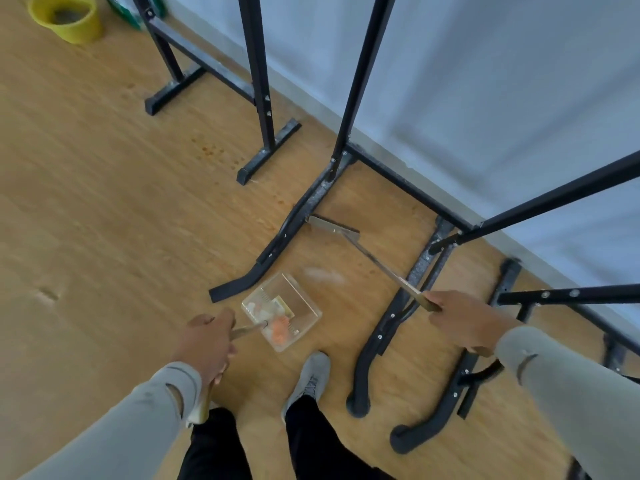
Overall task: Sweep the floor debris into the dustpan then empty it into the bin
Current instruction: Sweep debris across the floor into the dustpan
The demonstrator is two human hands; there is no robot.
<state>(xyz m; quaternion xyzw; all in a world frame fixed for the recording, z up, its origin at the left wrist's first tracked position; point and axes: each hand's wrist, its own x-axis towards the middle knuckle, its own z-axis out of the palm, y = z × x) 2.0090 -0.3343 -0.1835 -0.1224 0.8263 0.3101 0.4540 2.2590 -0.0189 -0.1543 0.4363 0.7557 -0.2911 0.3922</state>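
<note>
Sweeping underway on the tan wood-plank floor point(104, 188): right hand point(464, 320) wraps the long metal-handled broom point(334, 228), head between black steel frame legs point(301, 209). Left hand point(207, 344) clasps the clear plastic dustpan point(304, 306), holding orange scraps point(280, 332). Next, likely: carry to distant yellow bin point(65, 17).

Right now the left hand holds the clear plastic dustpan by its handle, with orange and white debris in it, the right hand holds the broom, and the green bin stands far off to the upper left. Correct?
Nearly. The head view shows a yellow round bin, not green. The rest holds: left hand on the clear plastic dustpan with orange and white debris, right hand on the long-handled broom.
</note>
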